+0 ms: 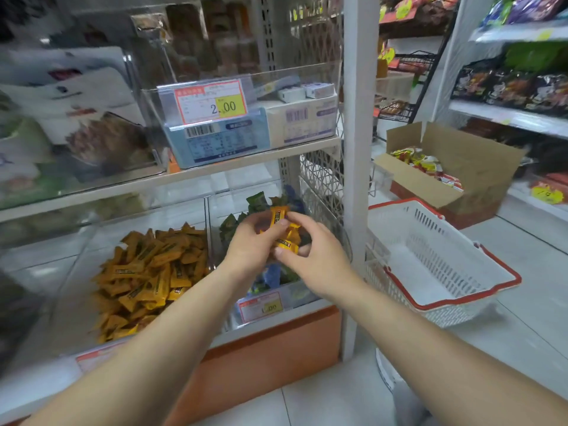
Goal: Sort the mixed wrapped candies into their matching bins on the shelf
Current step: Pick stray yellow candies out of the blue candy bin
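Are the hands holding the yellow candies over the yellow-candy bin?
No, the yellow candies are held above the right bin, which contains green and blue candies.

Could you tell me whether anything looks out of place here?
Yes: the yellow candies pinched by the left hand and right hand are above the green and blue candies in the right bin; they match the pile in the left bin.
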A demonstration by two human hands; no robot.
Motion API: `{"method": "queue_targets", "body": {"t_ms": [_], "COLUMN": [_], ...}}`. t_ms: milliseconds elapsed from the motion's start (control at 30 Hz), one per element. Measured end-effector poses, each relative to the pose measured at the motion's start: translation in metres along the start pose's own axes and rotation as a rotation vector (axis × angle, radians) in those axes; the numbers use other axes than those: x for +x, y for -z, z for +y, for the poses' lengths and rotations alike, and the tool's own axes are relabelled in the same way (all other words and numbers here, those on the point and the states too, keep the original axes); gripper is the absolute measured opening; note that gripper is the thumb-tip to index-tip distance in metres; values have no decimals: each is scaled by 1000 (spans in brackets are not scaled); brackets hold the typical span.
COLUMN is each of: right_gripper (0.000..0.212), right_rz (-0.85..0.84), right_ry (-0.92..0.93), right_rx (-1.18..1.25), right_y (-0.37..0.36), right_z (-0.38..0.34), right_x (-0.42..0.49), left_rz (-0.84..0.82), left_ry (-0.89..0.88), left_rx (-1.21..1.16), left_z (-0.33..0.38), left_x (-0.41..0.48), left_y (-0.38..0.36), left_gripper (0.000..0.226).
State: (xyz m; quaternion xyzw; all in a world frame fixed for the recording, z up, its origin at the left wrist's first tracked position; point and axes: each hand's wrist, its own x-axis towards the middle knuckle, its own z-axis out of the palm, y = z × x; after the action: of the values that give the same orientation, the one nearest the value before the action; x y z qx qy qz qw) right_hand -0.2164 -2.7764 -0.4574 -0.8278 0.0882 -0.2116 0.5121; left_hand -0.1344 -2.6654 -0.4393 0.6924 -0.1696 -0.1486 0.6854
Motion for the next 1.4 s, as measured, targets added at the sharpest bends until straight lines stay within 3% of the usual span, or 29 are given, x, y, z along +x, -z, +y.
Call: {"method": "queue_targets", "body": {"t_ms": [133,333,533,733,900,1100,1267,1400], "right_gripper": [60,75,27,27,16,14,10,18], "right_rz": [-7,2,36,99,28,27,79,-127], "right_ry": [0,-67,-113,-160,-308,-452,-438,-330], "right_rx": [70,202,418,637,681,779,784,806], "right_y": [-18,-40,-58,-70,-82,-93,-103,-101], "right_z": [-5,-11,-17,-16,-15,-17,-19,-26], "right_x": [10,26,37,46,47,47,43,44], "left_rz": [42,85,85,11,-30,34,82,199], "left_ry": [90,132,94,60,77,33,-48,-228], "left_rx": [-153,-256,-172,-219,-218,-9,224,600], "left_z": [-1,2,-2,-1,-2,-5,-2,6], "left_x": [-2,8,11,5,-2,-4,-6,-2], "left_y": [23,54,80,92,93,94,90,102], "left_gripper": [20,30,25,22,14,19,16,16]}}
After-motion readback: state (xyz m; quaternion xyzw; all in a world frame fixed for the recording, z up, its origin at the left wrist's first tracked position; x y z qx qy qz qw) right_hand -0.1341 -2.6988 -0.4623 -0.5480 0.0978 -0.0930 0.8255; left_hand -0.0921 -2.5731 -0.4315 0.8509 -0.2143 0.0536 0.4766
